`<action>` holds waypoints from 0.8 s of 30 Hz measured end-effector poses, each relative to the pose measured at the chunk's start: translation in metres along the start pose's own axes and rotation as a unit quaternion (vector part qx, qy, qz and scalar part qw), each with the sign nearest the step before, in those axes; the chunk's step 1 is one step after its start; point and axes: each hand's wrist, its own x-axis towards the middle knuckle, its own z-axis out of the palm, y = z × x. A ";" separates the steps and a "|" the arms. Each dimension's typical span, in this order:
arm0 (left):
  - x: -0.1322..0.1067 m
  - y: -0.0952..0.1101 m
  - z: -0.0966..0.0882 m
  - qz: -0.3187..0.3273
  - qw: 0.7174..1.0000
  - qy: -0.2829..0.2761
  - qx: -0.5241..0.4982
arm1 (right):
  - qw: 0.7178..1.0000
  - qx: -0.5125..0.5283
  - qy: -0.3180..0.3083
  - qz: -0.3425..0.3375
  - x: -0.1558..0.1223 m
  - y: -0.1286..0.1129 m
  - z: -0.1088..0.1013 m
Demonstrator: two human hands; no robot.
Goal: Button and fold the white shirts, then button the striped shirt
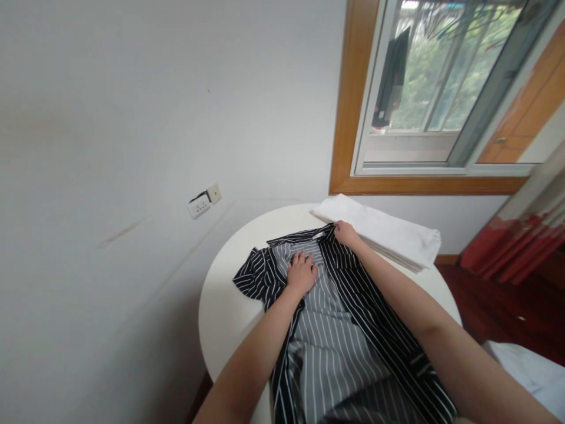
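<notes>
A black-and-white striped shirt (pixel 353 330) lies spread on a round white table (pixel 225 306), its grey striped inside facing up. My left hand (pixel 301 273) rests flat on the grey part near the left shoulder, fingers stretched out. My right hand (pixel 345 232) is at the far collar, fingers curled on the collar's edge.
A stack of folded white cloth (pixel 384 232) lies on the table's far right, just beyond my right hand. A wall socket (pixel 203 202) sits on the white wall to the left. A wood-framed window (pixel 441 100) is behind, red curtain (pixel 525 235) at right.
</notes>
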 end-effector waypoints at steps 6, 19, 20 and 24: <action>0.000 -0.001 0.001 0.017 1.000 0.005 0.001 | 0.994 -0.044 -0.075 -0.061 -0.056 -0.010 0.034; 0.032 -0.038 -0.076 -0.122 0.984 0.116 0.063 | 0.994 -0.049 0.030 -0.088 -0.084 -0.016 0.061; 0.035 -0.047 -0.078 -0.161 0.980 0.093 0.068 | 0.994 -0.047 0.034 -0.089 -0.084 -0.016 0.062; 0.038 -0.071 -0.075 -0.249 0.967 -0.015 0.057 | 0.995 -0.040 0.040 -0.086 -0.083 -0.016 0.063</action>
